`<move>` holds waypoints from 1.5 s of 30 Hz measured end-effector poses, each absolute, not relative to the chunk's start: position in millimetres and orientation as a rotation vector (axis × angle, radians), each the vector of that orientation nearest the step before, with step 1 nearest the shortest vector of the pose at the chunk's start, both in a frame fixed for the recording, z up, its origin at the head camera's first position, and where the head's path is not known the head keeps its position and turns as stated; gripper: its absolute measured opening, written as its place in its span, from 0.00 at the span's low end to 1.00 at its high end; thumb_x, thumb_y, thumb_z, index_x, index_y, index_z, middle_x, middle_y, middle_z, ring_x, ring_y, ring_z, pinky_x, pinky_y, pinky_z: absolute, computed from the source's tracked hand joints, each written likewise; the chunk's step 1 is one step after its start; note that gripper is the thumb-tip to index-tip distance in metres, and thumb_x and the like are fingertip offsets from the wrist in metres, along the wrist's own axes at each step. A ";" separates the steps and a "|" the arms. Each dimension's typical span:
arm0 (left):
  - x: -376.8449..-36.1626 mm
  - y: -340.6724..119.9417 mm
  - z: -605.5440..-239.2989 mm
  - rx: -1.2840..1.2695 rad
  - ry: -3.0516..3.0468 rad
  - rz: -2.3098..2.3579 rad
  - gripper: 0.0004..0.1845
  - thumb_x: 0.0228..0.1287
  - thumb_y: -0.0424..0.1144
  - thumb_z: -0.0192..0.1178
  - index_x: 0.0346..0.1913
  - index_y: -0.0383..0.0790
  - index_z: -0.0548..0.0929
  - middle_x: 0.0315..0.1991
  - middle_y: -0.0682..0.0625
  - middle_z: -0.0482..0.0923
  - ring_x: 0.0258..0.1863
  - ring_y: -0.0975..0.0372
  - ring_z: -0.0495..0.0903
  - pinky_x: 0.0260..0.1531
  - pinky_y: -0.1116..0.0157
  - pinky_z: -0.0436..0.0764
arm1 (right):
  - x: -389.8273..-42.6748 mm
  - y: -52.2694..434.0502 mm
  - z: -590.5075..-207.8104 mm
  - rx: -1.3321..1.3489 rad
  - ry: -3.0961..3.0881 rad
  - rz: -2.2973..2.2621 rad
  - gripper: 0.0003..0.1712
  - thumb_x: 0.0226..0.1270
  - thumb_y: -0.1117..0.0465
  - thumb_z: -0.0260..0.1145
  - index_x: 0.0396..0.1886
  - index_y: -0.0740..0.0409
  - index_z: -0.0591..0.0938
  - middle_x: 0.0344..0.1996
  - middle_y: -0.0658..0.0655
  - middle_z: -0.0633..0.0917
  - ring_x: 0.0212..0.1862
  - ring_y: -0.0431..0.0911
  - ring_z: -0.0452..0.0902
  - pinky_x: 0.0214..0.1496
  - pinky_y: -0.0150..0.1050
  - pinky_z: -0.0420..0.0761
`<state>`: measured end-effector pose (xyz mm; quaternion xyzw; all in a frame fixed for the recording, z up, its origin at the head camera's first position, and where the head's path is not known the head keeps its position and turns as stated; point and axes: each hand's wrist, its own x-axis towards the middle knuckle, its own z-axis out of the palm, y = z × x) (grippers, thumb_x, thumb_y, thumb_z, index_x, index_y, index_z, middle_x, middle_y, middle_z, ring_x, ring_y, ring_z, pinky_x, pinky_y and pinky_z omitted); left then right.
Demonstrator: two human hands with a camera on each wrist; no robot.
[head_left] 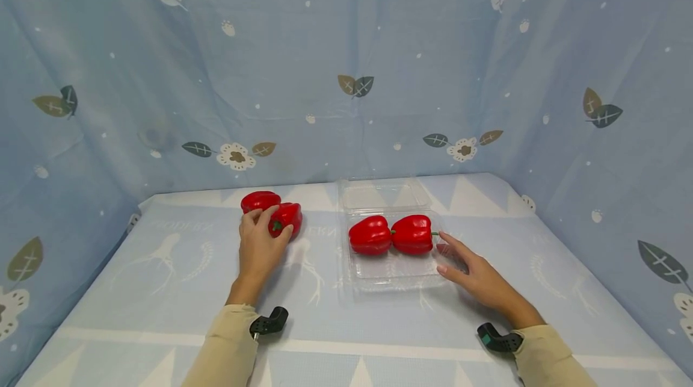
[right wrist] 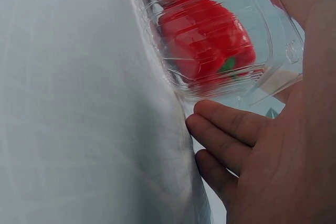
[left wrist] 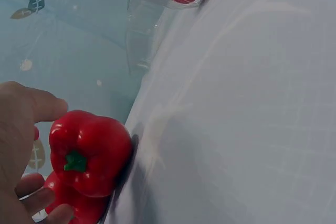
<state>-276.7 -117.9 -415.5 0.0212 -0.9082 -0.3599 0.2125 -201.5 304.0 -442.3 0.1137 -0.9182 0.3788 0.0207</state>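
Two red bell peppers lie together at the left of the table. The nearer bell pepper (head_left: 289,217), its green stem facing me, sits between the thumb and fingers of my left hand (head_left: 258,251); in the left wrist view the fingers are spread and loosely bent beside it. The other bell pepper (head_left: 261,199) lies just behind. A clear plastic clamshell box (head_left: 397,269) holds two more, a left bell pepper (head_left: 370,235) and a right bell pepper (head_left: 412,234). My right hand (head_left: 484,281) is at the box's right side, fingers extended and thumb apart.
The box's clear lid (head_left: 385,195) is folded back toward the curtain (head_left: 303,56). A pale patterned cloth (head_left: 178,278) covers the table. Black wrist devices sit near both sleeve cuffs.
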 end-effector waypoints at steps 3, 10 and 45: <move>-278.3 -118.9 -417.2 0.067 -2.558 -1.009 0.37 0.51 0.43 0.71 0.66 0.49 0.70 0.65 0.39 0.58 0.66 0.47 0.57 0.51 0.43 0.75 | -201.9 303.8 -442.3 0.355 -2.848 1.173 0.41 0.65 0.44 0.61 0.75 0.37 0.54 0.64 0.58 0.72 0.67 0.58 0.63 0.61 0.68 0.61; -281.6 -121.0 -422.2 0.063 -2.602 -1.017 0.38 0.54 0.43 0.69 0.70 0.53 0.67 0.66 0.38 0.56 0.66 0.46 0.56 0.50 0.42 0.75 | -201.3 303.6 -440.9 0.358 -2.846 1.186 0.42 0.66 0.44 0.62 0.75 0.39 0.54 0.64 0.59 0.72 0.67 0.58 0.63 0.61 0.68 0.61; -285.1 -120.1 -430.4 0.083 -2.598 -1.004 0.33 0.56 0.45 0.69 0.65 0.49 0.69 0.61 0.39 0.67 0.59 0.44 0.70 0.53 0.41 0.72 | -201.8 303.7 -441.4 0.355 -2.852 1.183 0.41 0.66 0.44 0.61 0.75 0.40 0.54 0.64 0.58 0.73 0.67 0.58 0.62 0.61 0.68 0.60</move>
